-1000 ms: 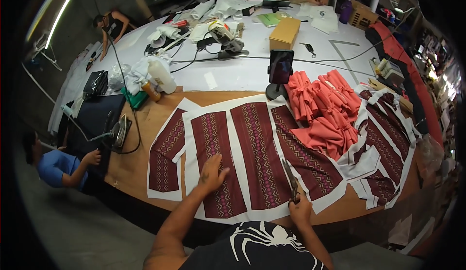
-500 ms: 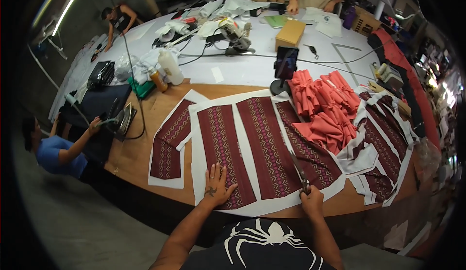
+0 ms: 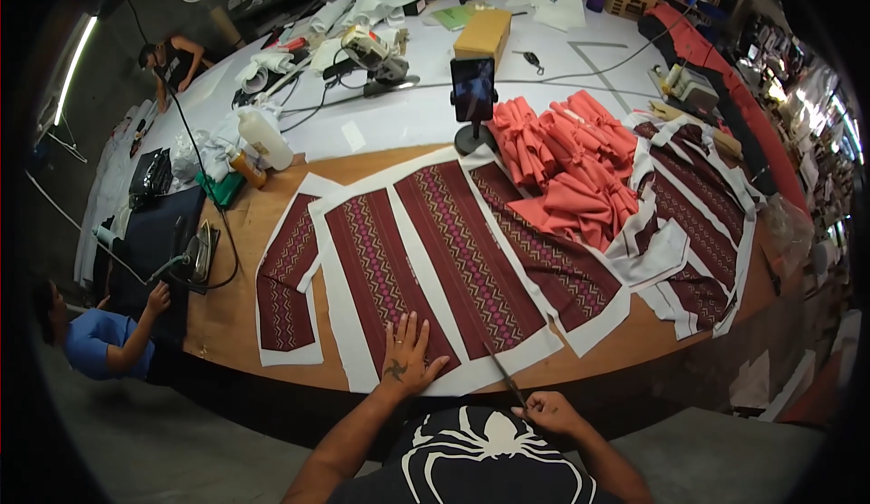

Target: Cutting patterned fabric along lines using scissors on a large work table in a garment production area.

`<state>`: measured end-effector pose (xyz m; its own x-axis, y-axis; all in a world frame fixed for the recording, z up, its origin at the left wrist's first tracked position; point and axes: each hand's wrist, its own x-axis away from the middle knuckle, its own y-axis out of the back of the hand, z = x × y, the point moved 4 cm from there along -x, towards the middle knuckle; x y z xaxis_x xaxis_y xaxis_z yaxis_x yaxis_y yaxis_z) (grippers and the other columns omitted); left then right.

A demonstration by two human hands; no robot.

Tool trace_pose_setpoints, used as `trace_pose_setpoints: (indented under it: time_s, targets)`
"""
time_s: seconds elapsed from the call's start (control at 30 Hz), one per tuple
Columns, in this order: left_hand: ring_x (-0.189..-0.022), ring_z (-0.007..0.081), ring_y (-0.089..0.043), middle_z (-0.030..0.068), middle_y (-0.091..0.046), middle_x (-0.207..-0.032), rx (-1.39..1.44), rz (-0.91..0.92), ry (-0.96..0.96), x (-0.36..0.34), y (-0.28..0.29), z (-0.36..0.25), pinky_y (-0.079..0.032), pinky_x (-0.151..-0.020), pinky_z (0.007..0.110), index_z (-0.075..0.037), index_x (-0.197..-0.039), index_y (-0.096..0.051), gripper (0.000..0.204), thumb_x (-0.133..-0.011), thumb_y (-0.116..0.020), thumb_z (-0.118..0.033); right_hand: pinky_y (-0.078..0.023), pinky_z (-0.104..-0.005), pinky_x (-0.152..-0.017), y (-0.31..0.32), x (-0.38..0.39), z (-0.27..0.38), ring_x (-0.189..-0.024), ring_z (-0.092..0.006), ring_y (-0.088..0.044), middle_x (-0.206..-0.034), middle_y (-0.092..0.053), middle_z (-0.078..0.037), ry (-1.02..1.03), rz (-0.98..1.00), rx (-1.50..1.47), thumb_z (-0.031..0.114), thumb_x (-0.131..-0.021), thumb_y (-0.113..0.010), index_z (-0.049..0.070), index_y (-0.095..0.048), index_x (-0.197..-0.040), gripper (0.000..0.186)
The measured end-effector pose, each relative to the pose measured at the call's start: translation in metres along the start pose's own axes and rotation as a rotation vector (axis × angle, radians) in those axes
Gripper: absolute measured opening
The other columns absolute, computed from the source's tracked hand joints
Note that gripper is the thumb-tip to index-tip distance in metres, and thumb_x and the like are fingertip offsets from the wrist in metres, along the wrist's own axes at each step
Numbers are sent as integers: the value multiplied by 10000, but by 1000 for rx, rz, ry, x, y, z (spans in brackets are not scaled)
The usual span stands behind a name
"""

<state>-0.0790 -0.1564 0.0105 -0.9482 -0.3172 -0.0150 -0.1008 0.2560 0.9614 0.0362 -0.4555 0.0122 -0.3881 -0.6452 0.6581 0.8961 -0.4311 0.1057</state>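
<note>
A large white-edged cloth [image 3: 435, 259] with maroon patterned panels lies on the brown table covering in front of me. My left hand [image 3: 412, 359] rests flat on its left panel near the front edge, fingers spread. At that front edge, my right hand [image 3: 551, 411] is closed round the handles of scissors [image 3: 509, 381]. Their blades point away from me and reach over the white margin at the foot of the middle panel. A right-hand maroon panel [image 3: 557, 264] is parted from the middle one at its near end. A bent maroon piece [image 3: 288, 277] lies on the left.
Coral cloth bundles [image 3: 575, 169] are heaped beyond the right panel, beside a phone on a stand [image 3: 473, 96]. More patterned pieces [image 3: 698, 205] lie rightward. At left, a person in blue [image 3: 109, 341] stands by an iron [image 3: 204, 250]. A corded cutting machine [image 3: 376, 55] stands farther back.
My right hand has brought the scissors from the slit beside the right panel to the front edge by the middle panel. The right panel's near end now stands apart. The view has shifted.
</note>
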Motion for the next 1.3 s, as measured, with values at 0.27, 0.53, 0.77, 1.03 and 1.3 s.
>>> trace_pose_setpoints:
  time_s: [0.27,0.53,0.77,1.03,1.3]
  targets:
    - [-1451,455,-225,309,-275,-1538,39,-16,-30,-3,3,-2,-119,-1165,611,63,-1451,-377,835,-897,-607,-517,-366,-212,-459,-10,35,-11,-517,-36,-489,-586,-522,38,-70,114,-176,282,-898,-755,77,-533,-698,362]
    - [-1451,456,-217,305,-247,-1551,51,41,-66,0,-1,0,-102,-1163,619,70,-1452,-375,834,-882,-631,-482,-418,-235,-494,-19,69,-21,-511,-88,-534,-597,-548,5,-204,210,-325,299,-938,-701,87,-520,-733,346]
    - [-1456,456,-202,316,-240,-1548,50,36,-77,5,0,-4,-90,-1166,613,73,-1461,-355,836,-900,-610,-493,-445,-259,-530,-14,85,-24,-544,-121,-576,-618,-566,-23,-165,151,-437,311,-960,-647,73,-527,-743,344]
    - [-1478,440,-158,315,-220,-1559,49,83,-79,10,-3,-9,-64,-1179,591,72,-1473,-337,884,-900,-581,-555,-450,-275,-548,-19,90,-37,-551,-147,-584,-627,-565,-46,-140,181,-488,335,-969,-603,58,-531,-747,362]
    - [-1489,427,-132,311,-218,-1559,29,114,-75,10,-3,-9,-37,-1186,580,83,-1474,-321,995,-863,-563,-664,-385,-238,-514,-50,37,-21,-555,-56,-479,-623,-498,34,-95,238,-278,292,-923,-717,85,-504,-740,349]
